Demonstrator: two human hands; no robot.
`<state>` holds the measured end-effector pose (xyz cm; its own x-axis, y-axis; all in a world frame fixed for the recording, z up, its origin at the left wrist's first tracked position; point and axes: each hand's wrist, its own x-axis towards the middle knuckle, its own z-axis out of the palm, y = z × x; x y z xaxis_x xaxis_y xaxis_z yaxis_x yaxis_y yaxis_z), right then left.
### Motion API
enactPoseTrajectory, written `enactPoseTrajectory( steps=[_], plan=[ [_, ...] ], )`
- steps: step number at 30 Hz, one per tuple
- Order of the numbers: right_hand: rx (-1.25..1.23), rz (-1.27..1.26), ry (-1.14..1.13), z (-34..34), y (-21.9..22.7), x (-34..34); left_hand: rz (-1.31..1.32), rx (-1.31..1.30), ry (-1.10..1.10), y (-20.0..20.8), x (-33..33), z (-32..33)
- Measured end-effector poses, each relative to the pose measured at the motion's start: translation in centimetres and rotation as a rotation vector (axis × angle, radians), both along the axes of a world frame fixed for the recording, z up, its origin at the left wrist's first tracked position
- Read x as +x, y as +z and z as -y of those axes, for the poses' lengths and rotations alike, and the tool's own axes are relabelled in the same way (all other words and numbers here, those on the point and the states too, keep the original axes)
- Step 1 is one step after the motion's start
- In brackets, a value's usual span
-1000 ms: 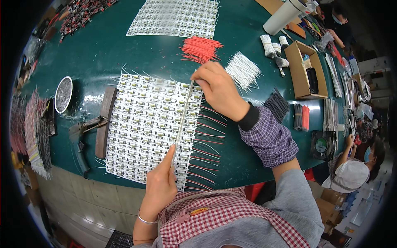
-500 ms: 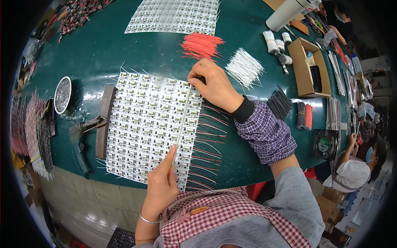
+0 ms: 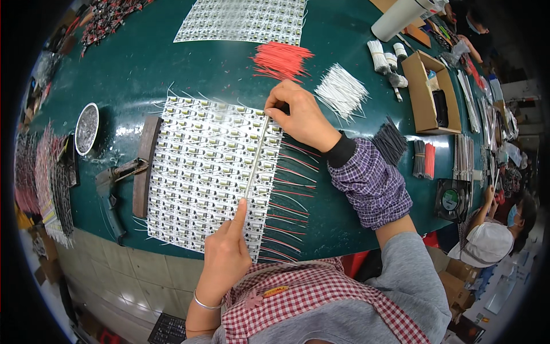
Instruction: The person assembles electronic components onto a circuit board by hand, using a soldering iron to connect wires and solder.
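Observation:
A white panel of many small circuit boards (image 3: pixel 192 163) lies flat on the green table, with red and white wires (image 3: pixel 296 179) sticking out past its right edge. Across its right part, running away from me, lies a thin pale strip (image 3: pixel 255 159). My right hand (image 3: pixel 298 114) pinches the far end of that strip between thumb and finger at the panel's far edge. With its index finger stretched out, my left hand (image 3: pixel 227 246) presses on the strip nearer to me; its other fingers are curled and partly hidden.
A dark wooden bar (image 3: pixel 146 172) borders the panel's left side, beside a grey-green handheld tool (image 3: pixel 109 195). Left of these stands a metal bowl (image 3: pixel 87 129). Red wires (image 3: pixel 281 60), white wires (image 3: pixel 342 92) and a second panel (image 3: pixel 240 22) lie beyond; a cardboard box (image 3: pixel 421 94) stands right.
The whole view has shifted slightly. Both hands stay in nearly the same places on the strip and panel.

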<state>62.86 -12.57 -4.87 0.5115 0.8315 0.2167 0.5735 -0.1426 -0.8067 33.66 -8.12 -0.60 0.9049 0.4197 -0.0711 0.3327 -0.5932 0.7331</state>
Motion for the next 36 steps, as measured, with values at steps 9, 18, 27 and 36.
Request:
enactPoseTrajectory(
  steps=[9, 18, 27, 36],
  plan=[
    [-0.085, -0.045, 0.005, 0.4, 0.8, 0.4, -0.13, 0.156, -0.132, 0.5, 0.2, 0.1],
    [-0.105, -0.064, -0.022, 0.4, 1.0, 0.5, -0.236, 0.16, -0.281, 1.1, 1.3, -0.3],
    [0.075, -0.079, -0.241, 2.3, -0.7, -2.2, -0.115, 0.058, -0.18, 0.4, 0.3, -0.8],
    [-0.153, 0.783, -0.038, 5.7, 0.3, -4.1, 0.136, -0.092, 0.261, 2.7, -4.2, -2.3]
  ],
)
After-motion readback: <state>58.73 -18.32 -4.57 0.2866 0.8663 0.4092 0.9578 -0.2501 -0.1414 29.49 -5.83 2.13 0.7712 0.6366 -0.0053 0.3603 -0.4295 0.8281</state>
